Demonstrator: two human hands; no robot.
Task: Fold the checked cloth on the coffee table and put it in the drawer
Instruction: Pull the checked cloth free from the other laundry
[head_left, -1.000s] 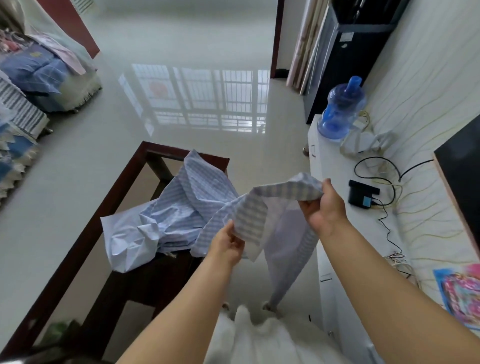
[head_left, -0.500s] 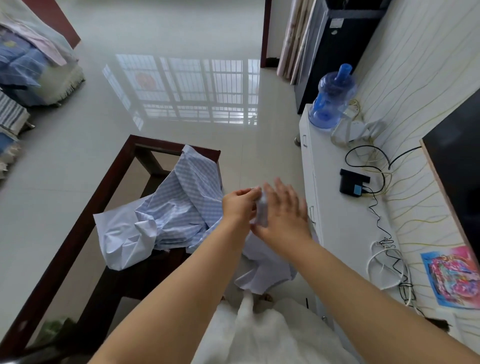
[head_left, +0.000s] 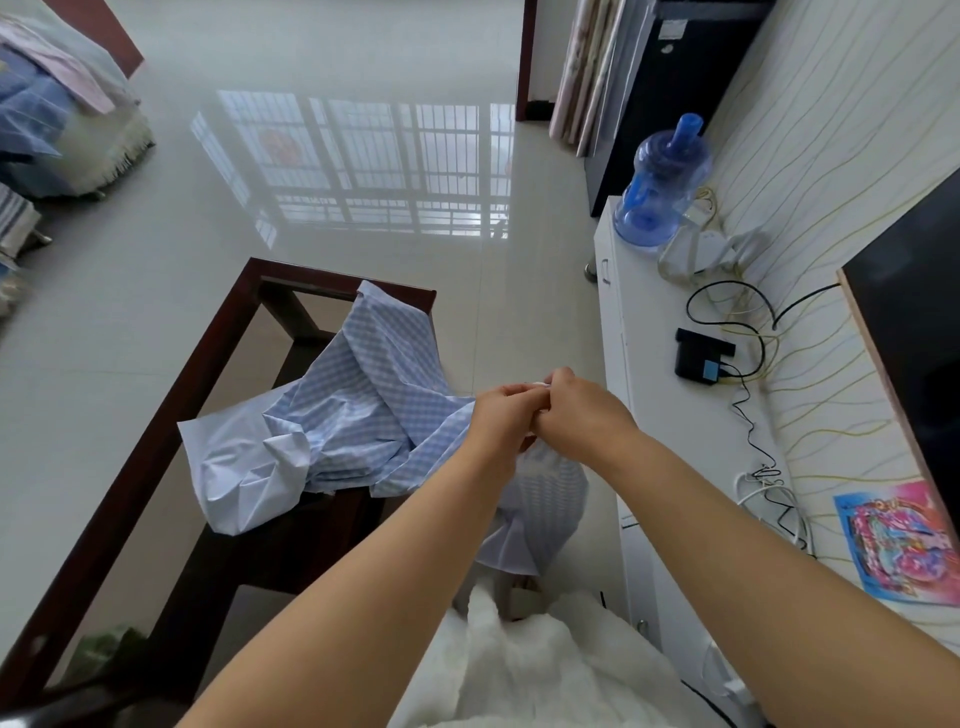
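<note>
The blue-and-white checked cloth (head_left: 363, 395) lies crumpled over the right end of the dark wooden coffee table (head_left: 171, 395), and part of it hangs down past the table's edge toward the floor. My left hand (head_left: 501, 415) and my right hand (head_left: 576, 410) are pressed together above that hanging part. Both pinch the cloth's edge between curled fingers. A small bit of white fabric shows at the fingertips. The white cabinet with drawers (head_left: 639, 374) stands just right of my hands, its fronts closed.
On the cabinet top sit a blue water jug (head_left: 660, 187), a black box (head_left: 701, 358) with cables, and a colourful picture (head_left: 893, 540). A dark screen (head_left: 914, 322) leans at the right wall. Bedding lies at the far left. Glossy tiled floor stretches ahead.
My hands, spread apart a second ago holding the cloth stretched, have come together. The right hand, open half a second ago, now curls onto the edge held by the left.
</note>
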